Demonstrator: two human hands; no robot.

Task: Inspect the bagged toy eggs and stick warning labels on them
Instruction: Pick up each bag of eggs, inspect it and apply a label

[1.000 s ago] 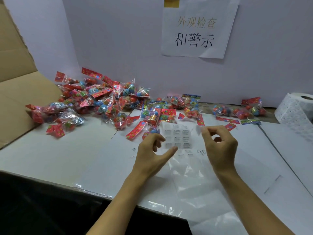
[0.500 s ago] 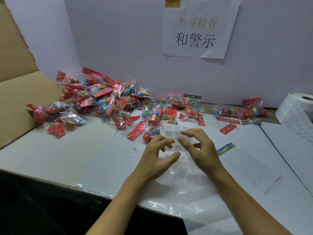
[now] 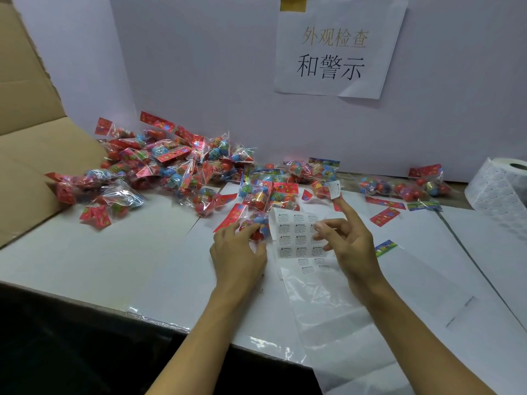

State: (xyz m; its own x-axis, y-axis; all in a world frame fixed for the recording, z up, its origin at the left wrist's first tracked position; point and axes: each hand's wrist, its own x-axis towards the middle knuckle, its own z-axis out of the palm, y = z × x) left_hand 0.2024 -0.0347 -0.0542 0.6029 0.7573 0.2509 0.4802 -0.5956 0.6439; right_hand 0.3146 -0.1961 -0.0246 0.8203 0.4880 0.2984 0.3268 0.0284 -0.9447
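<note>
Now left hand [image 3: 238, 252] gripping a bagged egg pack [image 3: 256, 225], right hand [image 3: 346, 243] lifted, warning label [image 3: 334, 190] stuck on its forefinger

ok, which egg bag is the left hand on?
The bag beside the label sheet, nearest the table's front edge; the left hand grips it. The others lie untouched farther back.

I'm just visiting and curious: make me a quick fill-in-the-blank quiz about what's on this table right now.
1. A peeled warning label sticks to the tip of the right hand's raised ____ finger.
2. The left hand grips a bag of toy ____.
3. The label sheet lies ____ the two hands.
4. The roll of labels stands at the table's far ____ side.

Missing words: index; eggs; between; right
</note>
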